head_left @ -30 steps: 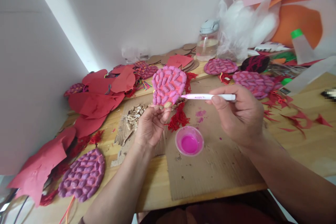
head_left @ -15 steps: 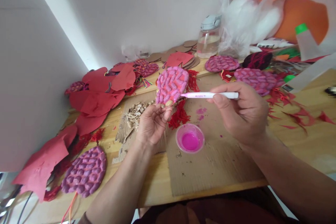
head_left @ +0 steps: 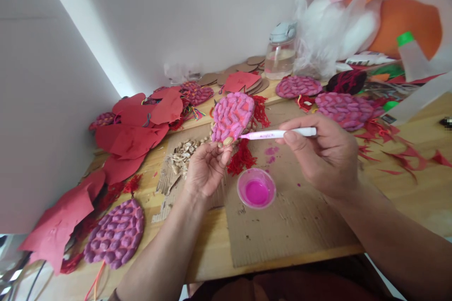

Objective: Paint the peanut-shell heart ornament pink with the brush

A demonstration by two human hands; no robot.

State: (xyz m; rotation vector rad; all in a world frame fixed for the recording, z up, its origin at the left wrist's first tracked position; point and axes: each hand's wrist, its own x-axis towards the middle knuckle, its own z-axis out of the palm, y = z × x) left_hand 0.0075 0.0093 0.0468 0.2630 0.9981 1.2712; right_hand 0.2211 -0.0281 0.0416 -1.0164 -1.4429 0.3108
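Observation:
My left hand (head_left: 205, 168) pinches the lower tip of a round craft piece (head_left: 233, 115) covered in pink-painted peanut shells and holds it upright above the table. A red tassel (head_left: 242, 157) hangs under it. My right hand (head_left: 323, 155) grips a white paintbrush (head_left: 282, 133) with a pink handle end, held level, its tip touching the lower right edge of the piece. A small clear cup of pink paint (head_left: 256, 188) stands on a cardboard sheet (head_left: 289, 216) just below both hands.
A heap of bare peanut shells (head_left: 183, 151) lies left of my left hand. Finished purple and pink shell pieces (head_left: 116, 234) (head_left: 343, 109), red paper cut-outs (head_left: 130, 131) and scraps cover the wooden table (head_left: 416, 146). A water bottle (head_left: 280, 52) and plastic bags stand at the back wall.
The brush tip has dropped from the right side of the piece to its lower right edge, and the brush now slants slightly. The piece tilted a little to the right.

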